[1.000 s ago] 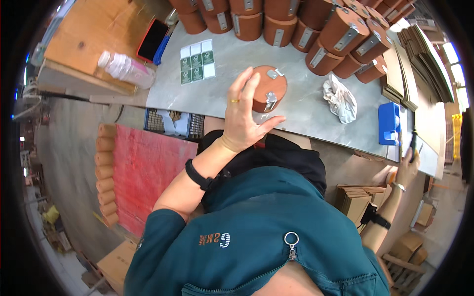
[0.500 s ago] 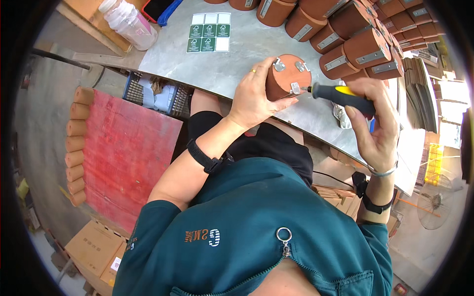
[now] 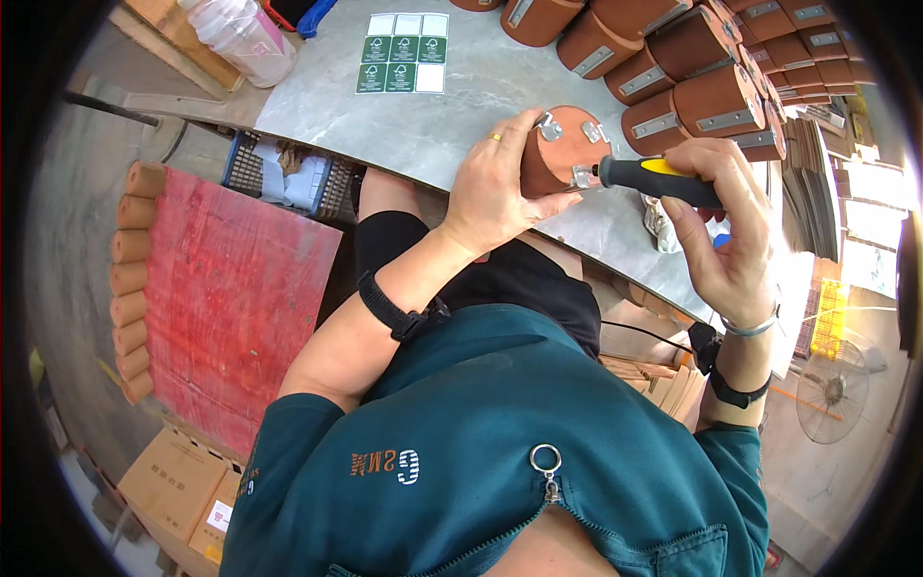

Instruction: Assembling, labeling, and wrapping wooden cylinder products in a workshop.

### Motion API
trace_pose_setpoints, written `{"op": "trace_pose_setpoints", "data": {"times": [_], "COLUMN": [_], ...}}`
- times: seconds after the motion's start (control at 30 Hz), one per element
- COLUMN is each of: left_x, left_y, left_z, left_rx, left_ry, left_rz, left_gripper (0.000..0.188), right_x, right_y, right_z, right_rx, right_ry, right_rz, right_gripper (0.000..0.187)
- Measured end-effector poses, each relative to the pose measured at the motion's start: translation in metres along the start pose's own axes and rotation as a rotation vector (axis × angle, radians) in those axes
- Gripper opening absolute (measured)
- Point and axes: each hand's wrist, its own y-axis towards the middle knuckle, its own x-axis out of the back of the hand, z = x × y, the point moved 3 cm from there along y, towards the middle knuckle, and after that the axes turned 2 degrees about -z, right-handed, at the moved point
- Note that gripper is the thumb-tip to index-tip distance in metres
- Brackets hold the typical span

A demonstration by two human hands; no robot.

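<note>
Left hand [image 3: 500, 188] on a brown cylinder [image 3: 565, 142], screwdriver [image 3: 663, 182] in right hand [image 3: 726, 226]
Thumb nearside, fingers around the far side, the left hand grasps the cylinder by the grey tabletop's [image 3: 365, 135] front edge; at a metal bracket [image 3: 582, 178], the screwdriver lies nearly level, clasped in the right hand's bent fingers.

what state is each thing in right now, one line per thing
left hand: gripping the brown cylinder
right hand: gripping the screwdriver
brown cylinder: held, flat end toward camera
screwdriver: tip at a metal clip
sticker sheet: five green squares, four white
white cloth: crumpled, partly hidden
basket: open-topped, papers inside
green top: zip partly open
</note>
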Motion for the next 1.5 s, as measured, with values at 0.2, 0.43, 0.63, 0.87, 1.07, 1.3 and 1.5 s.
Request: {"op": "trace_pose_setpoints", "data": {"times": [0.2, 0.43, 0.63, 0.87, 1.07, 1.3, 1.5], "left_x": [-0.001, -0.002, 0.0, 0.0, 0.002, 0.002, 0.0], "left_y": [0.001, 0.0, 0.001, 0.002, 0.003, 0.003, 0.004], "left_z": [-0.002, 0.002, -0.001, -0.001, -0.004, -0.003, -0.001], "left_rx": [-0.007, -0.021, -0.008, 0.01, 0.032, 0.058, 0.032], "left_ry": [-0.019, 0.011, -0.006, -0.062, -0.114, -0.165, -0.165], "left_rz": [-0.006, -0.013, -0.014, -0.027, -0.02, -0.009, -0.022], "left_gripper": [0.095, 0.096, 0.095, 0.093, 0.088, 0.085, 0.089], "right_x": [0.002, 0.0, 0.0, 0.004, 0.004, 0.001, 0.003], "right_y": [0.004, 0.02, 0.036, 0.05, 0.059, 0.063, 0.057], "right_z": [0.002, 0.015, 0.015, 0.02, 0.019, 0.023, 0.023], "right_rx": [-0.017, 0.077, 0.17, 0.315, 0.46, 0.547, 0.676], "right_ry": [-0.006, -0.175, -0.293, -0.224, -0.245, -0.255, -0.268], "right_rz": [0.03, 0.109, 0.206, 0.276, 0.423, 0.505, 0.438], "right_gripper": [0.026, 0.029, 0.025, 0.028, 0.031, 0.029, 0.025]}}
